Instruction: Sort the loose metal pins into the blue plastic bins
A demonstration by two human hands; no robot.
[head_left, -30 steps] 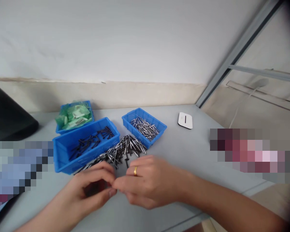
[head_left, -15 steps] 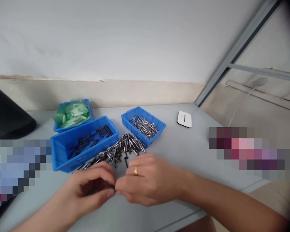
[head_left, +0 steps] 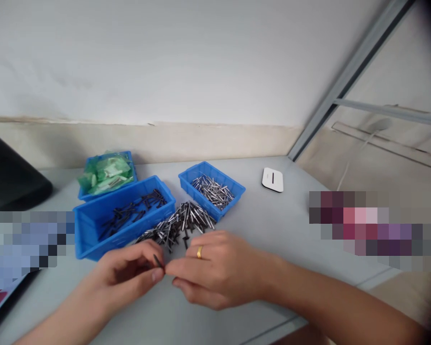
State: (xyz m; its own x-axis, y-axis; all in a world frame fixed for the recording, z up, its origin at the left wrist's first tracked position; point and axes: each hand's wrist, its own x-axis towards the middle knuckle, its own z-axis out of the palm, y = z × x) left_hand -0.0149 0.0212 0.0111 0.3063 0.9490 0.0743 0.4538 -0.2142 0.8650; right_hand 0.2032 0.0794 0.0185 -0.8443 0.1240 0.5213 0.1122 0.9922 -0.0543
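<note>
My left hand pinches a small thin dark pin between thumb and index finger, its end sticking up past the thumb. My right hand, with a gold ring, meets the left fingertips at the pin's lower end. Its fingers are curled; what they hold is hidden. Just beyond the hands lies a pile of metal pins, silver at one end and dark at the other. Behind my left hand, a long blue bin contains dark pins. A smaller blue bin holds silver pins.
A third blue bin at the back left holds a green plastic bag. A white square device lies on the grey table at right. A dark object stands far left. The wall and a metal frame border the table.
The dark pin now shows upright between my left fingers, where it was mostly hidden before. Both hands have shifted slightly left, and my right index finger and thumb have parted a little.
</note>
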